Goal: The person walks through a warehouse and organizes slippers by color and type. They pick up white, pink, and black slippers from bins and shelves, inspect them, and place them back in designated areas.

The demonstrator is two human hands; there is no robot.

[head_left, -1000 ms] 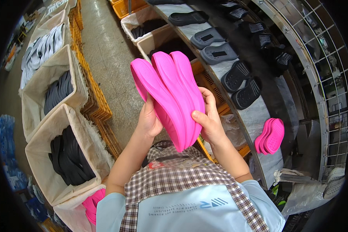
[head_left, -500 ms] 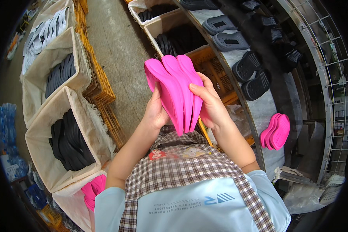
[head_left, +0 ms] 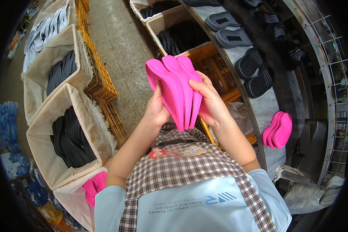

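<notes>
Between my two hands stands a stack of three bright pink shoe soles (head_left: 178, 89), nested side by side and held upright at chest height. My left hand (head_left: 157, 110) presses the outer face of the leftmost sole, thumb up. From the other side, my right hand (head_left: 210, 96) clasps the rightmost one, its thumb on the edge and its fingers behind. Some fingers of both hands are hidden by the soles. More pink soles (head_left: 278, 130) rest in a small stack on the bench at the right.
Fabric-lined crates at the left carry black soles (head_left: 71, 139), grey soles (head_left: 62, 72), white soles (head_left: 46, 33) and pink soles (head_left: 93, 187). The bench (head_left: 265, 106) curves along my right with dark soles (head_left: 255, 73) on it. A yellow crate (head_left: 212, 63) stands below its edge; a wire rack (head_left: 338, 92) rises beyond.
The surroundings have shifted slightly in the view. Both hands keep the same hold on the three pink soles, which have barely moved.
</notes>
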